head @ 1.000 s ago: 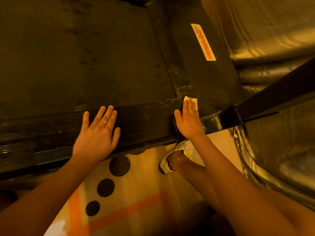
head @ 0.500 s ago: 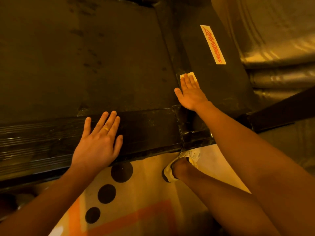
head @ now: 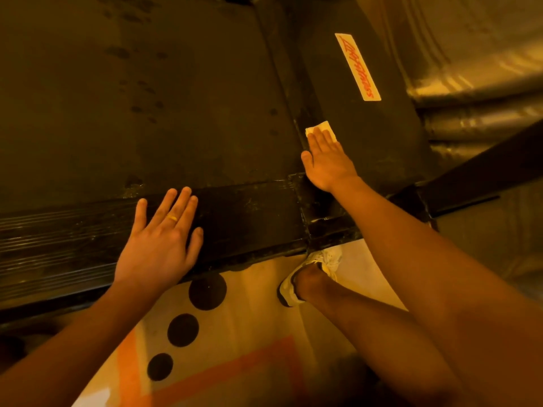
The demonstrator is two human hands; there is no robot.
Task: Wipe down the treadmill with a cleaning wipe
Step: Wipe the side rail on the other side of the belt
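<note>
The treadmill fills the upper view: a dark running belt (head: 147,98), a black ribbed end rail (head: 249,218) across the near side, and a black side rail (head: 382,136) on the right bearing a pale sticker (head: 357,67) with red lettering. My right hand (head: 326,160) lies flat with straight fingers on the side rail, pressing a small white wipe (head: 323,127) that peeks out beyond the fingertips. My left hand (head: 161,242), a ring on one finger, rests flat and spread on the end rail, holding nothing.
A light floor mat (head: 252,333) with black dots and orange lines lies below the treadmill. My leg and white shoe (head: 311,274) stand by the treadmill's corner. A black bar (head: 484,171) crosses the right side over silvery wrapped surfaces (head: 482,69).
My right hand has slid the wipe away from me, from the treadmill's near corner up along the side rail toward the sticker. My left hand has stayed on the end rail.
</note>
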